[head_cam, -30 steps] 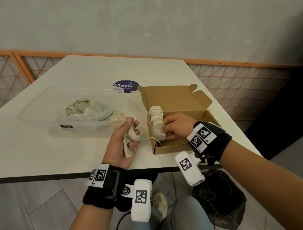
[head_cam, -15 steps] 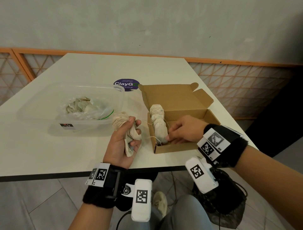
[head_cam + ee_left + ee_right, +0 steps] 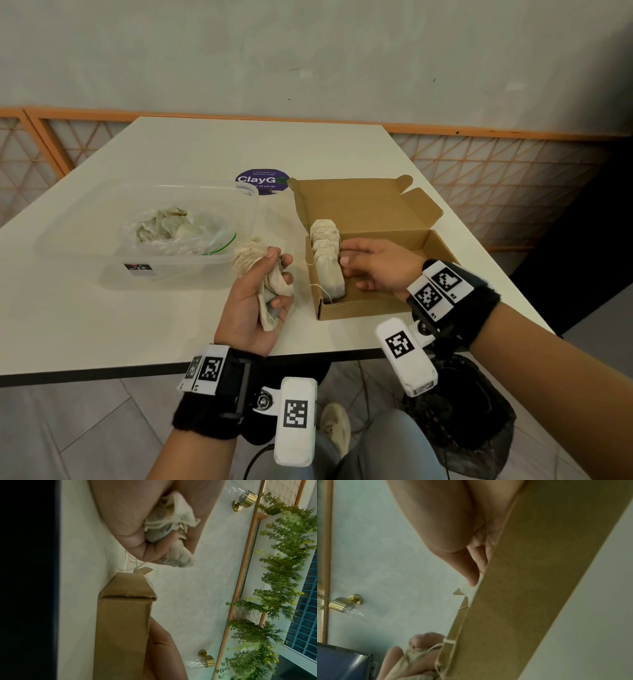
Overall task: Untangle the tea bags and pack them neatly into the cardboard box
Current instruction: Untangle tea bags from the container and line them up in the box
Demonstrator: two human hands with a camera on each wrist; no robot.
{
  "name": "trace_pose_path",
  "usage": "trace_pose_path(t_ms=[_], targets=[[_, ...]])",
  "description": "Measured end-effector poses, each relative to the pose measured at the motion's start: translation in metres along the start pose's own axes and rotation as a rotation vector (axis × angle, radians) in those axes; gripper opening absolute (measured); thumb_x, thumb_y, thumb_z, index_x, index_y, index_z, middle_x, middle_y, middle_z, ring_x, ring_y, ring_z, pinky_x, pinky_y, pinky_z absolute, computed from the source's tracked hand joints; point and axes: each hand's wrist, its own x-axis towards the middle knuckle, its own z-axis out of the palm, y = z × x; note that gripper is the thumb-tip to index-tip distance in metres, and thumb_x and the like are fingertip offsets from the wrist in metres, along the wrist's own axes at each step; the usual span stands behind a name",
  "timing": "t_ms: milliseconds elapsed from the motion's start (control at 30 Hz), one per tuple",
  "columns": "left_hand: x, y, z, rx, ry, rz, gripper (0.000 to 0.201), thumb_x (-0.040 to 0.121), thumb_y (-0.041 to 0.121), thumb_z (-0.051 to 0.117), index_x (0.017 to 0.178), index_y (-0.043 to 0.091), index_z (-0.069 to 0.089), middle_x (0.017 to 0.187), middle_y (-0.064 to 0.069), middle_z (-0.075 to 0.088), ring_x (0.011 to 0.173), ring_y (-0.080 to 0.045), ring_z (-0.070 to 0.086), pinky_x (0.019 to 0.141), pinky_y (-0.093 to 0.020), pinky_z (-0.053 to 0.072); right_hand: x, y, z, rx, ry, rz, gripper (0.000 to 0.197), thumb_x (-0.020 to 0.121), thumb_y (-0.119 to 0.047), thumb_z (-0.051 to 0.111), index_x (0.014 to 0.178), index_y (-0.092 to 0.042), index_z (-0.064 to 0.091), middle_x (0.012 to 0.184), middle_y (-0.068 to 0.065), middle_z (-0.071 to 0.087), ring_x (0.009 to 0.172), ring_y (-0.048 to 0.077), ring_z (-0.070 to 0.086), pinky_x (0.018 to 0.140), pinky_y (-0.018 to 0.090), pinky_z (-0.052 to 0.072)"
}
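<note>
Head view: white counter (image 3: 171, 318) fills the middle of the frame. Left hand (image 3: 255, 301), lower centre, fingers curled tight round a clump of tangled tea bags (image 3: 263, 274); the bags stick out above and below the fist, strings trailing. Left wrist view shows the same clump (image 3: 171, 524) bunched in the palm at top, with loose threads hanging toward the box corner.

Open cardboard box (image 3: 373, 305) sits right of centre, lid flap standing up behind it. A row of packed tea bags (image 3: 327, 260) stands on edge along the box's left wall, strings draped over that wall. Right hand (image 3: 380, 270) is inside the box, just right of the row, fingers (image 3: 352, 245) roughly straight with tips touching the row; no grip visible, nothing held. Right wrist view: box wall (image 3: 539, 588) runs diagonally across the frame, hand above it at top, fingertips hidden behind the wall.

Clear plastic tub (image 3: 154, 236), left of centre, well apart from the box, holds a plastic bag (image 3: 181, 233) with more tea bags inside. Purple round sticker (image 3: 262, 181) on the counter behind, between tub and box lid. Black bag (image 3: 462, 421) on the floor at lower right. Both wrists carry black bands with white marker tags.
</note>
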Motion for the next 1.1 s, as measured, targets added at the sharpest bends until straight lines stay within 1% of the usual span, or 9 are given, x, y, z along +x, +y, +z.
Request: trace_pose_path(t_ms=[167, 267, 467, 633, 700, 767, 833, 1000, 1100], targets=[[-0.001, 0.000, -0.001, 0.002, 0.002, 0.001, 0.007, 0.082, 0.021, 0.056, 0.086, 0.017, 0.052, 0.078, 0.000, 0.059, 0.052, -0.003, 0.050, 0.032, -0.012, 0.030, 0.004, 0.002, 0.000, -0.084, -0.025, 0.023, 0.027, 0.094, -0.016, 0.050, 0.120, -0.017, 0.056, 0.095, 0.009, 0.056, 0.070, 0.015, 0.044, 0.052, 0.021, 0.034], [-0.001, 0.000, 0.000, 0.009, 0.006, -0.001, 0.008, 0.081, 0.021, 0.057, 0.086, 0.017, 0.052, 0.078, 0.001, 0.059, 0.052, -0.003, 0.050, 0.031, -0.012, 0.030, 0.007, -0.002, -0.001, -0.152, -0.025, 0.052, 0.022, 0.097, -0.023, 0.046, 0.115, -0.020, 0.057, 0.076, 0.001, 0.052, 0.054, 0.008, 0.040, 0.042, 0.017, 0.030], [-0.001, 0.000, 0.000, 0.024, 0.017, -0.003, 0.009, 0.080, 0.022, 0.057, 0.086, 0.018, 0.052, 0.077, 0.001, 0.058, 0.052, -0.003, 0.050, 0.031, -0.012, 0.029, 0.017, 0.000, 0.002, -0.162, 0.032, 0.034, 0.023, 0.094, -0.027, 0.052, 0.114, -0.018, 0.059, 0.076, 0.000, 0.055, 0.055, 0.009, 0.044, 0.039, 0.017, 0.032], [-0.001, 0.001, 0.000, 0.015, 0.007, -0.004, 0.007, 0.080, 0.021, 0.057, 0.085, 0.018, 0.053, 0.077, 0.001, 0.059, 0.051, -0.003, 0.050, 0.031, -0.012, 0.030, 0.015, 0.002, -0.002, -0.081, 0.104, -0.015, 0.024, 0.085, -0.020, 0.065, 0.108, -0.014, 0.063, 0.073, 0.003, 0.061, 0.054, 0.008, 0.052, 0.043, 0.016, 0.038], [-0.001, 0.001, 0.000, 0.011, 0.009, -0.005, 0.008, 0.079, 0.021, 0.058, 0.085, 0.018, 0.053, 0.076, 0.000, 0.059, 0.050, -0.003, 0.051, 0.031, -0.012, 0.030, 0.010, -0.006, -0.005, -0.154, 0.109, -0.060, 0.025, 0.085, -0.017, 0.065, 0.109, -0.013, 0.061, 0.073, -0.001, 0.059, 0.052, 0.004, 0.053, 0.045, 0.014, 0.040], [-0.001, 0.000, 0.001, 0.014, 0.008, -0.005, 0.007, 0.079, 0.020, 0.058, 0.085, 0.017, 0.054, 0.076, 0.000, 0.059, 0.050, -0.003, 0.051, 0.031, -0.012, 0.030, 0.006, -0.019, -0.010, -0.306, 0.163, -0.130, 0.025, 0.086, -0.021, 0.064, 0.110, -0.017, 0.058, 0.080, -0.005, 0.056, 0.066, 0.007, 0.055, 0.057, 0.017, 0.043], [-0.001, 0.000, 0.001, 0.018, 0.010, -0.003, 0.007, 0.079, 0.021, 0.058, 0.084, 0.017, 0.054, 0.076, 0.000, 0.060, 0.050, -0.003, 0.051, 0.031, -0.013, 0.030, 0.005, -0.035, -0.015, -0.451, 0.230, -0.225, 0.025, 0.087, -0.023, 0.063, 0.111, -0.022, 0.057, 0.082, -0.007, 0.051, 0.072, 0.008, 0.051, 0.061, 0.019, 0.039], [0.000, 0.000, -0.002, 0.015, 0.011, -0.005, 0.008, 0.080, 0.021, 0.057, 0.086, 0.017, 0.054, 0.078, 0.000, 0.059, 0.050, -0.004, 0.051, 0.031, -0.013, 0.031, 0.016, -0.063, -0.005, -0.816, 0.101, -0.257, 0.036, 0.086, -0.030, 0.063, 0.121, -0.026, 0.055, 0.097, -0.002, 0.055, 0.089, 0.013, 0.052, 0.069, 0.020, 0.037], [0.000, 0.000, -0.001, 0.011, 0.004, -0.007, 0.007, 0.080, 0.021, 0.057, 0.086, 0.017, 0.054, 0.078, 0.000, 0.059, 0.050, -0.004, 0.051, 0.031, -0.013, 0.031, 0.023, -0.067, 0.000, -0.865, 0.039, -0.287, 0.023, 0.084, -0.031, 0.065, 0.105, -0.023, 0.063, 0.088, -0.007, 0.055, 0.087, 0.012, 0.052, 0.068, 0.022, 0.039]])
